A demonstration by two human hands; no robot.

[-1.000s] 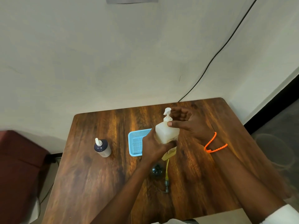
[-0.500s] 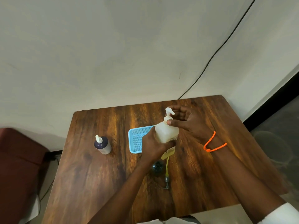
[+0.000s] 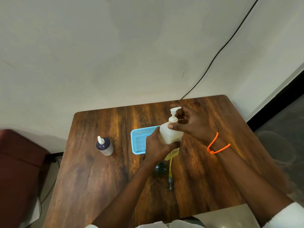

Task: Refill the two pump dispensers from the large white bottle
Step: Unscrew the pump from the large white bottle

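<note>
The white pump bottle (image 3: 171,133) stands upright just above the middle of the desk (image 3: 98,178), its long axis vertical, pump head (image 3: 175,109) at the top with the spout pointing toward 2 o'clock. The left hand (image 3: 158,148) comes at it from 7 o'clock, its fingers clamped round the lower body to hold it firm. The right hand (image 3: 191,125) comes from 4 o'clock and sits higher, thumb pressed on the shoulder of the bottle and the other fingers curled round behind the pump collar (image 3: 173,119); they seem to grip the collar, though the neck hides the contact. So the right hand is the nearer one to the pump, and the twist to free it would turn about that upright axis.

Just beside the bottle at 9 o'clock lies a blue basket (image 3: 139,140). Well apart, further toward 9 o'clock, stands a small dark pump bottle (image 3: 105,146). An orange band (image 3: 217,143) circles the right wrist.
</note>
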